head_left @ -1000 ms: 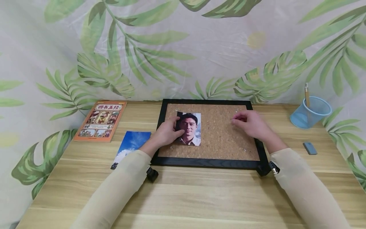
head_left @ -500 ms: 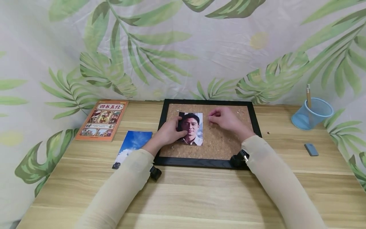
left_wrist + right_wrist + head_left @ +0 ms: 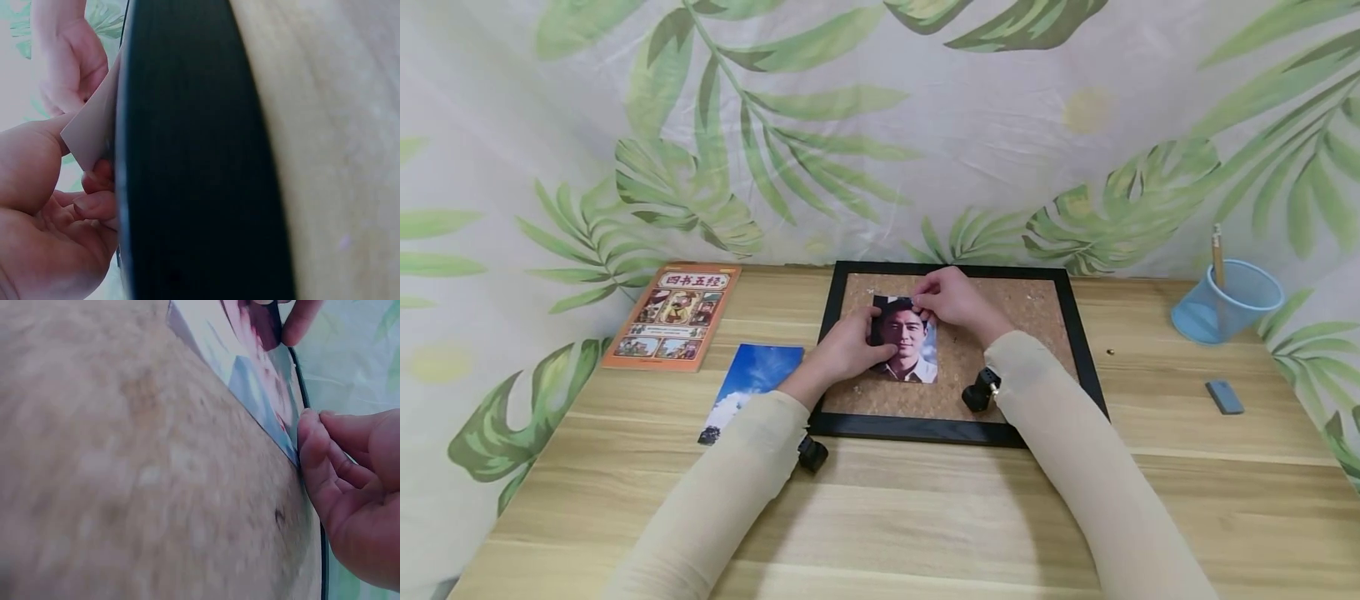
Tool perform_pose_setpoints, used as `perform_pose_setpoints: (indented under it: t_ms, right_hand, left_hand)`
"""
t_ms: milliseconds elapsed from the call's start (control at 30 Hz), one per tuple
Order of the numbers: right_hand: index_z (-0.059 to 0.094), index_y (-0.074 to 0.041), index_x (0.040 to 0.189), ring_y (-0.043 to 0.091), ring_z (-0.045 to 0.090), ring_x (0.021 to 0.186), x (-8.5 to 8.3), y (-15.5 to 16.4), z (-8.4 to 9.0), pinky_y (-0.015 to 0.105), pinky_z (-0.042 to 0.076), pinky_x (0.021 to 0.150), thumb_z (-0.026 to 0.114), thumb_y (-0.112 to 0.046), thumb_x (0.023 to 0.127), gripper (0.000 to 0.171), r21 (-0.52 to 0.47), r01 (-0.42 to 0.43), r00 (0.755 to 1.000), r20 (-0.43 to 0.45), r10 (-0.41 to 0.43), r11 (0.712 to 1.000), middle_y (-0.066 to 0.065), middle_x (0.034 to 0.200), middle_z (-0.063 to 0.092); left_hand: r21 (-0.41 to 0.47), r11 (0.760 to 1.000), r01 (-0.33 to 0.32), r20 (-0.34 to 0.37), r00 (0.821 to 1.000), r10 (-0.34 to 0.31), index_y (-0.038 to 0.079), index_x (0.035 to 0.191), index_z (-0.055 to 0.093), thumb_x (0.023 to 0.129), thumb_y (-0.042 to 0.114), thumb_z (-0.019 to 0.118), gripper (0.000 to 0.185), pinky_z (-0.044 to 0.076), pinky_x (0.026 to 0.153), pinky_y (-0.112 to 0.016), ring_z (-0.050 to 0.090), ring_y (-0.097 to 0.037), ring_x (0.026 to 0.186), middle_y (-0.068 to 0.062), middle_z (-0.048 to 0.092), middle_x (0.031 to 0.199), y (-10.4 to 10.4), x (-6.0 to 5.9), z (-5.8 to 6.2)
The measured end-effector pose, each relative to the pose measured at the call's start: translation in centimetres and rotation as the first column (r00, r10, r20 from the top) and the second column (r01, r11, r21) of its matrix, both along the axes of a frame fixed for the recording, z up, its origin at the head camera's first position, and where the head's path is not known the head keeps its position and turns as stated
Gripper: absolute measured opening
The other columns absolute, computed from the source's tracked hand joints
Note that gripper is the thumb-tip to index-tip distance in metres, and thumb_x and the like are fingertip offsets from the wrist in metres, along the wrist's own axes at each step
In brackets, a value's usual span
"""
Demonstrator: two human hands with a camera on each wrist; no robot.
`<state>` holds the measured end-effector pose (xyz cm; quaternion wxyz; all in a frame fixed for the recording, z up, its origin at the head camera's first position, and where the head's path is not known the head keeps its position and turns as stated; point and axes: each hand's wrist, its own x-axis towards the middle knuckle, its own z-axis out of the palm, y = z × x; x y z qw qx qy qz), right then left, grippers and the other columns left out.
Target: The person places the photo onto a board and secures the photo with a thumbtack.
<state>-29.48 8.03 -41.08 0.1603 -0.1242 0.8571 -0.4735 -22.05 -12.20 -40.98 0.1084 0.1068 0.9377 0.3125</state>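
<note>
The portrait photo lies flat on the cork board, in its left half, inside the black frame. Going left to right: an orange book sits at the far left of the desk, with a sky-blue picture lying flat just beside the frame. The left hand rests on the photo's left edge, thumb and curled fingers pinching that side. The right hand is at the top right corner, fingertips bunched and pressing down there; whether they hold a pin I cannot tell. Further right lie a small brass pin, a grey eraser and a blue cup with a pencil. The photo looks light, thin and bendy, likely to slide on cork, so edges and corners seem the best hold.
</note>
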Motion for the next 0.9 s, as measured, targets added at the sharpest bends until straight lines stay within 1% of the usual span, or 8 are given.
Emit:
perform_pose_setpoints:
  t_ms: [200, 333, 467, 667, 767, 867, 900]
  right_hand:
    - [0.068, -0.003, 0.096, 0.018, 0.065, 0.063, -1.1, -1.3, -0.2, 0.026, 0.05, 0.055, 0.059, -0.012, 0.094, 0.013, 0.127, -0.015, 0.997, -0.078, 0.025, 0.992, 0.009, 0.081, 0.069]
    - [0.069, -0.004, 0.095, 0.015, 0.063, 0.064, -1.4, -2.0, -0.2, 0.024, 0.05, 0.058, 0.058, -0.013, 0.094, 0.014, 0.203, -0.024, 0.991, -0.121, 0.049, 0.979, 0.008, 0.08, 0.068]
    - [0.07, -0.006, 0.095, 0.013, 0.062, 0.064, -1.6, -2.5, 0.0, 0.025, 0.049, 0.061, 0.058, -0.013, 0.094, 0.014, 0.26, -0.028, 0.989, -0.13, 0.064, 0.965, 0.008, 0.081, 0.068]
    - [0.069, -0.003, 0.093, 0.012, 0.06, 0.058, -1.9, -3.1, 0.5, 0.023, 0.047, 0.057, 0.059, -0.015, 0.093, 0.015, 0.313, -0.041, 0.992, -0.104, 0.077, 0.949, 0.009, 0.078, 0.067]
    - [0.067, -0.004, 0.091, 0.01, 0.056, 0.053, -2.1, -3.2, 0.7, 0.022, 0.045, 0.052, 0.06, -0.013, 0.091, 0.011, 0.343, -0.005, 0.996, -0.079, 0.034, 0.939, 0.007, 0.075, 0.068]
    - [0.065, -0.007, 0.085, 0.011, 0.052, 0.047, -2.3, -3.2, 0.8, 0.023, 0.043, 0.046, 0.063, -0.017, 0.09, 0.012, 0.377, 0.031, 0.999, -0.042, -0.016, 0.926, 0.004, 0.066, 0.066]
    - [0.064, -0.007, 0.082, 0.012, 0.051, 0.044, -2.3, -3.2, 0.7, 0.024, 0.042, 0.044, 0.064, -0.019, 0.089, 0.014, 0.376, 0.045, 0.999, -0.02, -0.04, 0.926, 0.003, 0.063, 0.065]
  left_hand:
    - [-0.001, 1.0, 0.006, -0.016, 1.0, -0.006, 0.002, 0.139, 0.041, 0.084, 0.035, 0.071, 0.07, 0.043, 0.074, -0.033, 0.053, -0.021, 0.079, -0.006, 0.053, 0.086, 0.1, 0.0, -0.1]
    - [-0.005, 1.0, 0.006, -0.02, 1.0, -0.006, 0.002, 0.139, 0.042, 0.084, 0.034, 0.071, 0.07, 0.042, 0.071, -0.031, 0.051, -0.02, 0.076, -0.006, 0.053, 0.085, 0.0, 0.0, -0.1]
    - [-0.008, 1.0, 0.012, -0.017, 1.0, -0.012, 0.002, 0.139, 0.04, 0.085, 0.034, 0.07, 0.07, 0.041, 0.068, -0.031, 0.051, -0.019, 0.073, -0.006, 0.053, 0.084, 0.0, 0.0, -0.1]
    - [-0.025, 1.0, 0.011, -0.02, 1.0, -0.011, 0.002, 0.14, 0.04, 0.084, 0.035, 0.071, 0.071, 0.043, 0.07, -0.031, 0.052, -0.018, 0.073, -0.005, 0.054, 0.084, -0.1, 0.0, 0.0]
    - [-0.027, 1.0, 0.016, -0.017, 1.0, -0.016, 0.002, 0.14, 0.04, 0.084, 0.035, 0.07, 0.071, 0.044, 0.073, -0.032, 0.053, -0.019, 0.076, -0.005, 0.054, 0.085, 0.0, 0.0, 0.0]
    - [-0.032, 0.999, 0.018, -0.012, 1.0, -0.018, 0.002, 0.141, 0.039, 0.085, 0.035, 0.07, 0.072, 0.045, 0.078, -0.034, 0.055, -0.02, 0.082, -0.006, 0.055, 0.089, 0.0, 0.0, 0.1]
    - [-0.037, 0.999, 0.016, -0.012, 1.0, -0.016, 0.003, 0.141, 0.039, 0.085, 0.035, 0.07, 0.072, 0.046, 0.08, -0.035, 0.055, -0.021, 0.085, -0.007, 0.056, 0.092, 0.0, 0.0, 0.1]
